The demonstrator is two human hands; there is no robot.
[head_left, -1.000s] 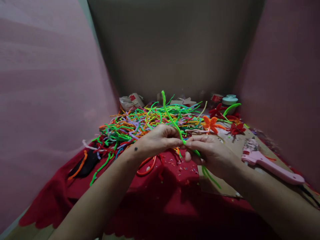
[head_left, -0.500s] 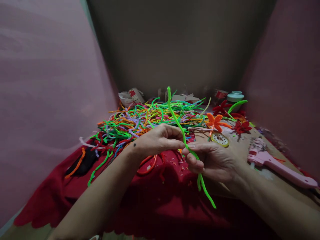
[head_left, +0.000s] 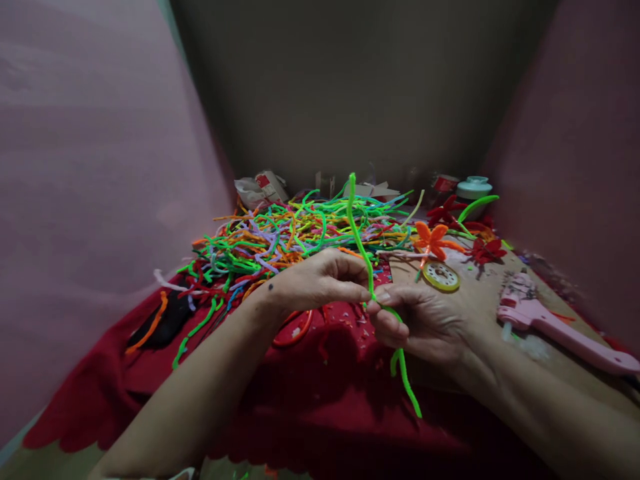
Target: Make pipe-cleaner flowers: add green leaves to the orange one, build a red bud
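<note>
I have the left hand [head_left: 325,280] and right hand [head_left: 433,323] both pinching the green pipe cleaner [head_left: 357,233], which rises above them and hangs forked below the right. Probably a twisting step; next calls for a firm pinch.

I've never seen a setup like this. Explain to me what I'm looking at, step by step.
There is no machine here: a person works with two bare hands. The view comes from a camera worn on that person's head, looking forward and down, so the arms reach in from the bottom.

The left hand and right hand meet near the middle, their fingertips pinching a green fuzzy stem. One end rises above the hands; more green hangs below.

Beyond them, a heap of colourful fuzzy stems covers part of a red cloth. To the right are an orange flower, a yellow-rimmed disc and a pink glue gun.
</note>
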